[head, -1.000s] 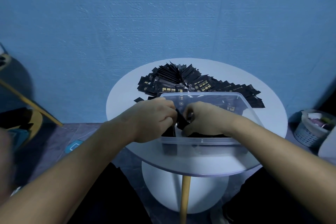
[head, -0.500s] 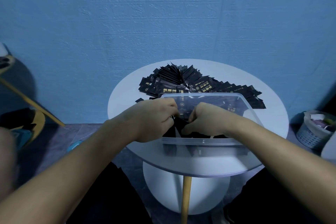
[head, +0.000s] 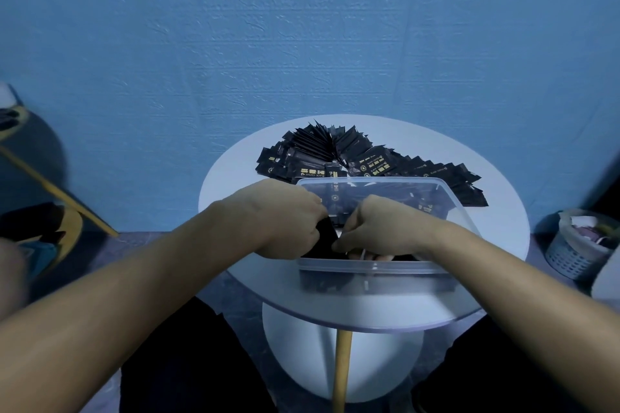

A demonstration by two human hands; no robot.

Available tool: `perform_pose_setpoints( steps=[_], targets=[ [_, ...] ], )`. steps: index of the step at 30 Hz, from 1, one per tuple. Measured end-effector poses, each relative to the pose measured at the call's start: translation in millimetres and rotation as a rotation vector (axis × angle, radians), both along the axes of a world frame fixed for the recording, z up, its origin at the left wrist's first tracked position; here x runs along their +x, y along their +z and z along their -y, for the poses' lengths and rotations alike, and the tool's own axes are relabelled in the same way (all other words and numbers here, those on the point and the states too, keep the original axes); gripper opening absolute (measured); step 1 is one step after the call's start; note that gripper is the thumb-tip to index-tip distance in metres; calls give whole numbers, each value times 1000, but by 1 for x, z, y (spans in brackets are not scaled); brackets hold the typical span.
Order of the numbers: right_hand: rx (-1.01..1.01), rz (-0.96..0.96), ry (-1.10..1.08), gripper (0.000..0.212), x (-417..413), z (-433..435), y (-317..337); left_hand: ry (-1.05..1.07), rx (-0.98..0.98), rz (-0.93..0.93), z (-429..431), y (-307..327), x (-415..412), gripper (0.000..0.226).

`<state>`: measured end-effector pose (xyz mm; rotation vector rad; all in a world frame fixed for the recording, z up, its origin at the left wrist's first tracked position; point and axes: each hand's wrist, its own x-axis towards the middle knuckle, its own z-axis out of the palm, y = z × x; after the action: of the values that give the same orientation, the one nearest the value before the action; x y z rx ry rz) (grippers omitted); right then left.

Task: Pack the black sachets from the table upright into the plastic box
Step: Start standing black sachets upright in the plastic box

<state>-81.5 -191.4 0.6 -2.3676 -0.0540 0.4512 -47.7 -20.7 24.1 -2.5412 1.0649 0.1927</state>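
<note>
A big blue wall (head: 302, 27) stood behind it all. In front of it was a round white table (head: 503, 238) on a fat white foot, with a thin wooden leg (head: 342, 369) below. A clear box (head: 375, 266) sat on the near side of the table, with its open top facing up. Behind the box, on the far half of the table, lay a big pile (head: 335, 157) of black sachets with gold print, spread out like a fan and touching the back of the box. A small basket (head: 577, 245) full of bits stood on the floor to the right, well apart from the table. The person's two arms reached in from below, and both hands met over the left part of the box. The left hand (head: 285, 218) had its fingers curled round one black sachet (head: 325, 238). The right hand (head: 382, 228) was just beside it, fingers bent down into the box and thumb pinching the same sachet. The sachet was inside the box near the front wall, tipped a little. More dark sachets (head: 335, 282) showed through the front wall, but I could not tell if they stood straight.
</note>
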Motion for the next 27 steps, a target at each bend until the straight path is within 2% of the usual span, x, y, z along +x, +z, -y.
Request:
perform_pose_setpoints(
  steps=[9,14,18,23,27],
  targets=[
    [107,-30,6,15,2,1,-2,32,-151,-76,-5,-4,3,37],
    [-10,75,92,11,4,2,-5,14,-204,-117,-8,-6,2,52],
    [-36,88,141,4,4,3,-7,0,-165,-81,-10,-11,3,48],
    [85,34,-25,25,6,5,-8,12,-192,-74,-11,-13,3,43],
    [229,-7,-88,29,8,6,-8,21,-195,-73,-11,-15,4,43]
  ],
)
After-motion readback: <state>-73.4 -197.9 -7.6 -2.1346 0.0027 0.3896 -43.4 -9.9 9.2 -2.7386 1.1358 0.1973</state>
